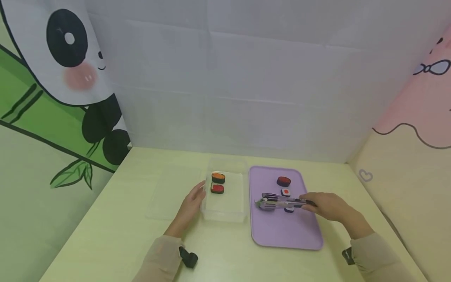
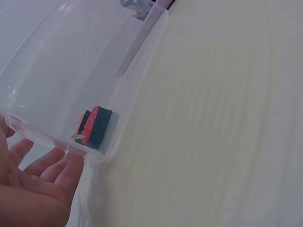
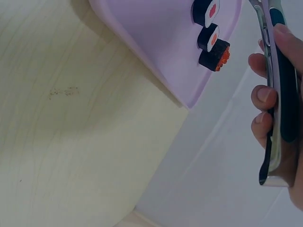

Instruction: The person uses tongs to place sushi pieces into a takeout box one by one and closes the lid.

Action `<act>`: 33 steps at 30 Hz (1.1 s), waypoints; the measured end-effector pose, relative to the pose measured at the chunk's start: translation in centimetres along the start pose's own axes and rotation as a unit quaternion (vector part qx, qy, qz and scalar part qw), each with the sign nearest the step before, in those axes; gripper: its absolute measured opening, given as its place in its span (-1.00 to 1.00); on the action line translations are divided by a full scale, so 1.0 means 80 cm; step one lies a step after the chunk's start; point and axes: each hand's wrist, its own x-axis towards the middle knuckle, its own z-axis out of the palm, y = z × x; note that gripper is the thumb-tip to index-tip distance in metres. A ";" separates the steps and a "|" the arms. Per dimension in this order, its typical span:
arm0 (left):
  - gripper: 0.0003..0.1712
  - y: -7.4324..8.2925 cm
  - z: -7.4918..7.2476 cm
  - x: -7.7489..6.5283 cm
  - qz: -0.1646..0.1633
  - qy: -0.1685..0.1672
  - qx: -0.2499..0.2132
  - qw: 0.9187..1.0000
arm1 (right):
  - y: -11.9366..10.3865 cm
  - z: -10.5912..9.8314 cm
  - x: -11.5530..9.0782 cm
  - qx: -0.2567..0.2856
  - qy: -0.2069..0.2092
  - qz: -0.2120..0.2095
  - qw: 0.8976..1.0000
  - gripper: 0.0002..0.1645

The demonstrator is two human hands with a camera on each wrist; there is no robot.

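My left hand (image 1: 190, 201) rests its fingers against the left wall of a clear plastic box (image 1: 225, 216). Inside the box lie an orange-topped toy sushi (image 1: 218, 178) and a red-topped one (image 1: 217, 189). With my right hand (image 1: 329, 205) I grip metal tongs (image 3: 284, 80) by their dark handles, low over a purple tray (image 1: 285, 237). Their tips are around a small piece with green on it (image 1: 260, 203), partly hidden by the metal. Also on the tray are a red-topped sushi (image 1: 284, 181), a white-and-black roll (image 1: 285, 192) and another roll (image 1: 289, 210), half covered by the tongs.
A flat clear lid (image 1: 169, 194) lies on the pale wooden table (image 1: 218, 250) left of the box. The tray stands right beside the box. A white cloth wall (image 1: 232, 117) closes off the back, with printed sheets on both sides.
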 end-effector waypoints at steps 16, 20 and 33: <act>-0.43 0.002 0.002 0.001 0.000 0.003 -0.006 1.000 | -0.039 -0.058 0.044 0.005 0.038 -0.016 0.999 -0.57; -0.42 0.003 0.002 0.001 0.000 0.002 -0.014 1.000 | -0.061 -0.059 0.070 -0.008 0.023 -0.035 0.999 -0.58; -0.42 -0.003 0.003 0.002 0.008 0.002 -0.015 1.000 | -0.120 -0.019 0.145 -0.056 -0.014 -0.074 0.996 -0.70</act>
